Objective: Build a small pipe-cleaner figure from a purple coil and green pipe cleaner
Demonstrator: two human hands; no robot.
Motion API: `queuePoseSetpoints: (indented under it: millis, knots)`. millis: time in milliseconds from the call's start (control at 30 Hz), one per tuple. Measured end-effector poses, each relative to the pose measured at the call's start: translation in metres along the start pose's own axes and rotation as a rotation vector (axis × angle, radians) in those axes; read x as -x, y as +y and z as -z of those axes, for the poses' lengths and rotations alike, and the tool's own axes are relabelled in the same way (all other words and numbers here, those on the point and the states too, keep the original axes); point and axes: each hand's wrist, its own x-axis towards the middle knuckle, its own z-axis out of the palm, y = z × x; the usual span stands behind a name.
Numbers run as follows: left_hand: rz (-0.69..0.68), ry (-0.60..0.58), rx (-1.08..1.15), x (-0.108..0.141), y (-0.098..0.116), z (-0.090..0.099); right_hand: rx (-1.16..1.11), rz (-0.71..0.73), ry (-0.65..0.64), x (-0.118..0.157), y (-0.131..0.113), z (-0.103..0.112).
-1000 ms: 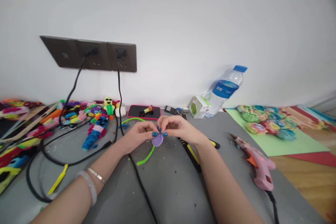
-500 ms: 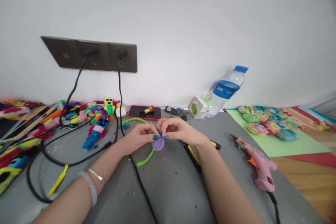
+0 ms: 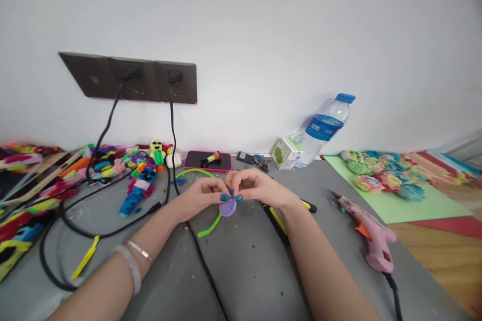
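Note:
Both hands meet over the middle of the grey table (image 3: 233, 271), pinching a small purple coil (image 3: 228, 207) that looks like wound pipe cleaner. My left hand (image 3: 201, 194) grips its upper left edge between thumb and fingers. My right hand (image 3: 256, 188) holds it from the upper right, fingertips almost touching the left ones. The coil's flat round face hangs below the blue nails; its top is hidden by the fingers. A bright green pipe cleaner (image 3: 210, 227) curves on the table behind and under my left hand. Partly beneath my right forearm lie black-and-yellow handled pliers (image 3: 276, 223).
A pink glue gun (image 3: 376, 241) lies at the right, beside paper flowers (image 3: 391, 175) on green paper (image 3: 440, 206). Behind are a phone (image 3: 192, 160), a small box (image 3: 285, 154) and a leaning water bottle (image 3: 326, 128). Black cables (image 3: 203, 261) and colourful fuzzy figures (image 3: 139, 190) spread leftward.
Hardly anything differs. The purple coil's face has turned slightly between my fingertips, and both hands stay in the same place.

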Motion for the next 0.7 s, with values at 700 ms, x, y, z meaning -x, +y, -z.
queuePoseSetpoints:
  millis: [700]
  knots:
    - [0.0,0.017,0.047,-0.0001,0.0011,-0.002,-0.014,0.01,0.026,0.0002,0.0019,0.0005]
